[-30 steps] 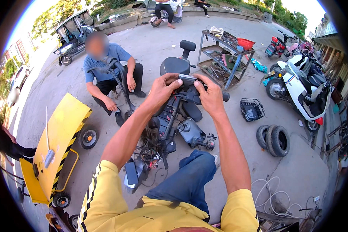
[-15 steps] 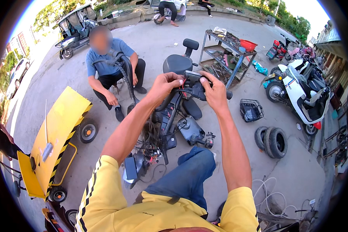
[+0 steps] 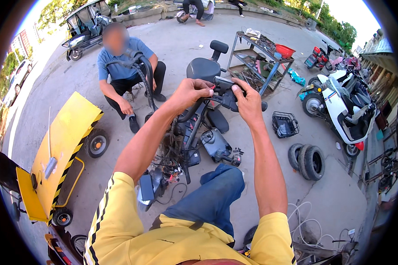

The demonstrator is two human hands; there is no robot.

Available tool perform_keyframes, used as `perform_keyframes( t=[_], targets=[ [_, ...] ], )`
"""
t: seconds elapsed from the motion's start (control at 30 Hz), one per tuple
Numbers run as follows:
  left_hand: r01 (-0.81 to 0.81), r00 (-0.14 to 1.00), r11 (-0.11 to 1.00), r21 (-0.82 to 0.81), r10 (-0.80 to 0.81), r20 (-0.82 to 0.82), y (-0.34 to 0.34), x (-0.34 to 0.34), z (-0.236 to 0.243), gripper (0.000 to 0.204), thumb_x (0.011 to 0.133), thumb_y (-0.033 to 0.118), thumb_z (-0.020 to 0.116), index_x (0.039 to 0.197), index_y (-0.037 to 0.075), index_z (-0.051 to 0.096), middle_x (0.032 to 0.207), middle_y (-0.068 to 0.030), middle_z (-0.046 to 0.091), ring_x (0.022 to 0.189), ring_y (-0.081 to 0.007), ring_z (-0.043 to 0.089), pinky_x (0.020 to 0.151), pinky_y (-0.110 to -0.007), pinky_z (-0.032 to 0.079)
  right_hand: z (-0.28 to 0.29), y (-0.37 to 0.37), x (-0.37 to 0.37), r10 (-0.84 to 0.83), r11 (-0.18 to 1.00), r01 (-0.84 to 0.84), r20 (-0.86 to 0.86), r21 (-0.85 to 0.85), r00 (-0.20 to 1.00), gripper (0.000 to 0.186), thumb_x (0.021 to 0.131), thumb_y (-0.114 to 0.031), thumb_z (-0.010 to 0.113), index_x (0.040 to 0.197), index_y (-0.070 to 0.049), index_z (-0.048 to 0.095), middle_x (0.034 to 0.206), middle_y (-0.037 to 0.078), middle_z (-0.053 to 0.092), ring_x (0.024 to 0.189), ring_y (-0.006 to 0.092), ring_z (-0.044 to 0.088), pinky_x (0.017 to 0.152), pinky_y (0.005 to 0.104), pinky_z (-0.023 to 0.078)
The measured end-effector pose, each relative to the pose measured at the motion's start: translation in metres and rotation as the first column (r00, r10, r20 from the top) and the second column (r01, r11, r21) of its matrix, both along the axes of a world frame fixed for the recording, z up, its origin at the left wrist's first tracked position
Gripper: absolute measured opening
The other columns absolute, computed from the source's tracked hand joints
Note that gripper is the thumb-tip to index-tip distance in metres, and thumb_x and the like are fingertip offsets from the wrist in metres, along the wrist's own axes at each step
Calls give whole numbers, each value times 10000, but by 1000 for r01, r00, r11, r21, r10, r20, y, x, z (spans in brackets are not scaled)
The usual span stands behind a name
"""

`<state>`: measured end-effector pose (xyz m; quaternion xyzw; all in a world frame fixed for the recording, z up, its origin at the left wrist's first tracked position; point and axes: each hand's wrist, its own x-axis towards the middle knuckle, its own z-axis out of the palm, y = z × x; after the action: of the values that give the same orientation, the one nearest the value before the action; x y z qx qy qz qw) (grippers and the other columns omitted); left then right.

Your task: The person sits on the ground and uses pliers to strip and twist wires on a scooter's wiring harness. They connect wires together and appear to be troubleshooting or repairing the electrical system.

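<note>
Above the handlebar (image 3: 229, 102) of a partly stripped electric scooter, my right hand (image 3: 249, 102) grips a small dark box-shaped unit with a greyish face (image 3: 223, 82), likely a display. The thumb lies against its near side. Just left of the unit, my left hand (image 3: 189, 93) is closed in a pinch, with a bit of thin red wire (image 3: 213, 88) showing at the fingertips. Below my left forearm, tangled wires (image 3: 169, 154) hang from the scooter's open front. The scooter's black seat (image 3: 203, 70) lies beyond my hands.
A person in blue (image 3: 127, 66) sits left of the scooter. A yellow cart panel (image 3: 63, 154) stands at left. Tool cart (image 3: 252, 42), black basket (image 3: 285, 125), tyres (image 3: 314, 162) and white scooter (image 3: 340, 106) are at right. A grey housing (image 3: 216, 145) lies by my knee.
The dark unit has turned a little and sits slightly farther right. The red wire shows less at my left fingertips. The whole view has shifted slightly.
</note>
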<state>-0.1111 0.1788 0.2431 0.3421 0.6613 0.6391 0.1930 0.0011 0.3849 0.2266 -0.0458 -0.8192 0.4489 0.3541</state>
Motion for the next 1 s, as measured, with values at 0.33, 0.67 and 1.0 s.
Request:
perform_keyframes(
  t=[0.33,0.67,1.0],
  targets=[
    [-66,986,998,7,66,-150,4,-2,0,203,1034,151,610,1024,-41,674,1112,-77,677,949,-91,570,873,-274,476,-2,2,-1,-14,1000,14,25,1,1000,330,989,-269,658,1239,-66,727,1045,178,764,944,284,732,861,371,527],
    [-156,988,987,-25,156,8,22,-11,-3,222,1061,184,572,1085,-24,645,866,-1,587,814,-93,499,744,-260,416,3,-2,0,-15,1000,15,43,13,999,325,988,-266,660,1239,-73,730,1059,182,763,955,300,733,863,373,530],
    [-191,931,969,-154,129,-342,-6,3,3,160,973,131,709,1007,-24,690,840,-7,657,786,-75,548,708,-264,455,1,0,2,-13,1000,14,32,-14,999,315,983,-248,674,1240,-75,730,1062,180,763,940,285,733,855,371,533]
  ],
)
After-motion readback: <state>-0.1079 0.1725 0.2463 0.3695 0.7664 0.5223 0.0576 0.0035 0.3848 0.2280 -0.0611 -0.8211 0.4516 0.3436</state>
